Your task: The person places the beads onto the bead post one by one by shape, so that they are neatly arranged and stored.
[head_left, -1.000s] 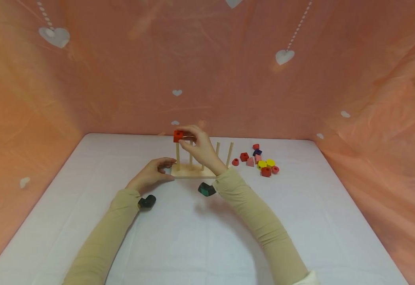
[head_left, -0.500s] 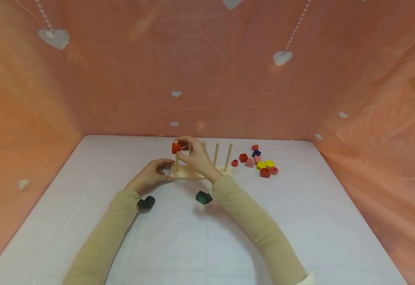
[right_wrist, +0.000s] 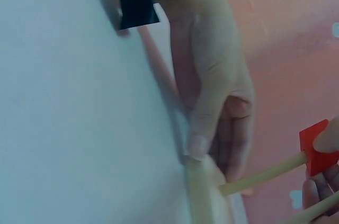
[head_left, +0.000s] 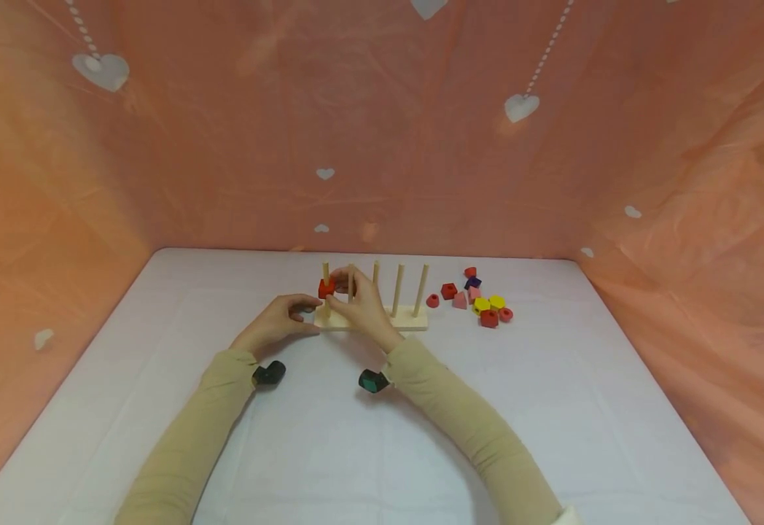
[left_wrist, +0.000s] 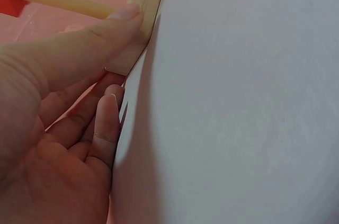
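Head view: a red block (head_left: 324,289) is threaded on the leftmost peg (head_left: 326,270), whose tip projects above it; a bare length of peg separates the block from the base (head_left: 411,321). The right hand (head_left: 363,305) is closed to the block's width, thumb and fingers pinching it. The left hand (head_left: 280,318) is partly closed about the base's left end, thumb laid on the edge and fingers behind, as the left wrist view shows. The second peg (head_left: 351,283) stands close to the right hand's fingers; contact cannot be judged. To the right of the base, other blocks, among them a yellow block (head_left: 481,305), lie on the table (head_left: 329,445).

The step in hand is judged to be seating the red block. It should be held level, since a tilted block would probably bind on its peg. Pressure is best even and gentle, the base held flat, and the pinch released only when block meets base, clear of the second peg.
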`<state>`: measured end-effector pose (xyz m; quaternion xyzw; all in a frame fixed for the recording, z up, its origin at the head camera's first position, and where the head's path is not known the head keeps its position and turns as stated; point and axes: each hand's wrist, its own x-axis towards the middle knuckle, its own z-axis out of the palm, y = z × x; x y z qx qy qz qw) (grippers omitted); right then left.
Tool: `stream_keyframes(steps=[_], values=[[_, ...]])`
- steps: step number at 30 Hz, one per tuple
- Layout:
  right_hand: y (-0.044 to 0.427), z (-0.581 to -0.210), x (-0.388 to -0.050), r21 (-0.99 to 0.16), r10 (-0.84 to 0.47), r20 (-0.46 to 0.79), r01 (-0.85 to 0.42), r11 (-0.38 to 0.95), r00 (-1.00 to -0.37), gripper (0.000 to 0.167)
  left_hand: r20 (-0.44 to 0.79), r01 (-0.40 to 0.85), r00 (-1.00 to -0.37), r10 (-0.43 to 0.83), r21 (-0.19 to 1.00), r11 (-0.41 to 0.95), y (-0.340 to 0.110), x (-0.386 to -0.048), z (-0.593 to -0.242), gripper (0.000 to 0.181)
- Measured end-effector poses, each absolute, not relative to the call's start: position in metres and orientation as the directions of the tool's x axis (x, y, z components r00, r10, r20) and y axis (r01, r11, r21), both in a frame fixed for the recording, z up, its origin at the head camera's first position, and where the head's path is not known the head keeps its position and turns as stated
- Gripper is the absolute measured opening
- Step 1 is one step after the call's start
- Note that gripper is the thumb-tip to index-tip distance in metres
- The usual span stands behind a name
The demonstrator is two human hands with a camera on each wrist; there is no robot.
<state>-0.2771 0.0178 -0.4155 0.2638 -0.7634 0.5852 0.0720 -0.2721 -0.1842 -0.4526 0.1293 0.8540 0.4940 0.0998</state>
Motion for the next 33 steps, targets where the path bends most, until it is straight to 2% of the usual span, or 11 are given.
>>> stream_keyframes(steps=[9,13,20,25,33], values=[[0.017,-0.440,-0.275,-0.946,-0.329,0.257,-0.306,0.106,-0.909,0.031,-0.002,0.171,-0.943,0.332,0.854,0.492,-0.185,-0.274,-0.454,0.055],[0.017,-0.449,-0.275,-0.936,-0.337,0.256,-0.320,0.149,-0.906,0.030,0.010,0.183,-0.940,0.341,0.859,0.479,-0.185,-0.274,-0.453,0.053],[0.018,-0.455,-0.273,-0.898,-0.329,0.273,-0.362,0.250,-0.904,0.033,-0.035,0.121,-0.944,0.328,0.888,0.443,-0.184,-0.273,-0.453,0.054],[0.023,-0.452,-0.275,-0.861,-0.381,0.258,-0.390,0.327,-0.888,0.036,-0.018,0.138,-0.943,0.332,0.887,0.441,-0.184,-0.272,-0.451,0.053],[0.046,-0.441,-0.266,-0.843,-0.473,0.135,-0.352,0.407,-0.871,0.062,-0.031,0.129,-0.942,0.333,0.885,0.447,-0.185,-0.273,-0.450,0.054]])
